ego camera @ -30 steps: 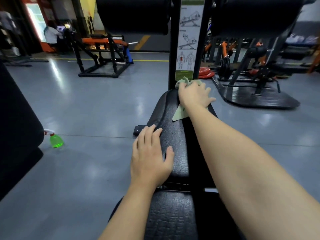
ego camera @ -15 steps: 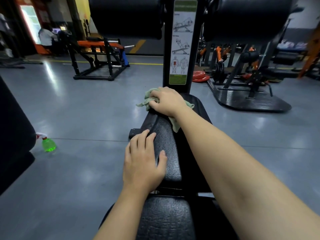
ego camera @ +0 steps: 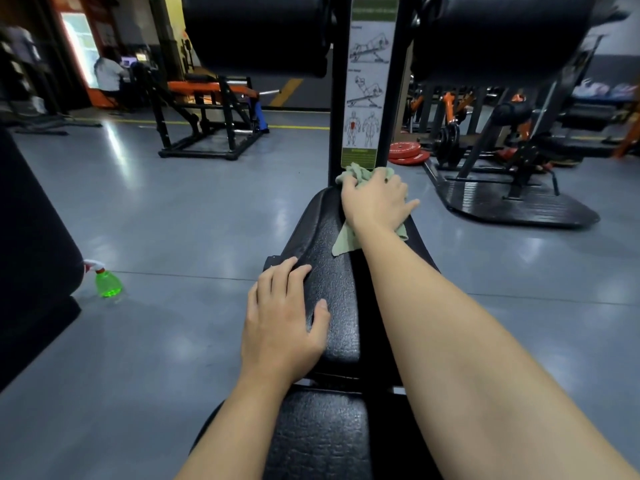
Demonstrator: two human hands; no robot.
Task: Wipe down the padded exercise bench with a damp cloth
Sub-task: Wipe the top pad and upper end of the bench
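Note:
The black padded bench [ego camera: 332,271] runs away from me down the middle of the view. A pale green cloth [ego camera: 346,240] lies on the far end of its pad, bunched up ahead of my fingers and trailing back under my wrist. My right hand [ego camera: 375,202] presses down on the cloth with its fingers spread, just below the upright post [ego camera: 367,91] that carries an exercise label. My left hand [ego camera: 284,320] rests flat on the pad's left side, nearer to me, holding nothing.
Two black roller pads [ego camera: 256,32] [ego camera: 498,36] hang over the bench's far end. A green spray bottle [ego camera: 108,284] stands on the grey floor at left, beside a black padded machine [ego camera: 31,237]. Red weight plates [ego camera: 407,152] and other machines [ego camera: 207,119] stand further back.
My right hand has slid the cloth from the pad's far left edge back toward the centre-right of its far end. My left hand stays put on the pad.

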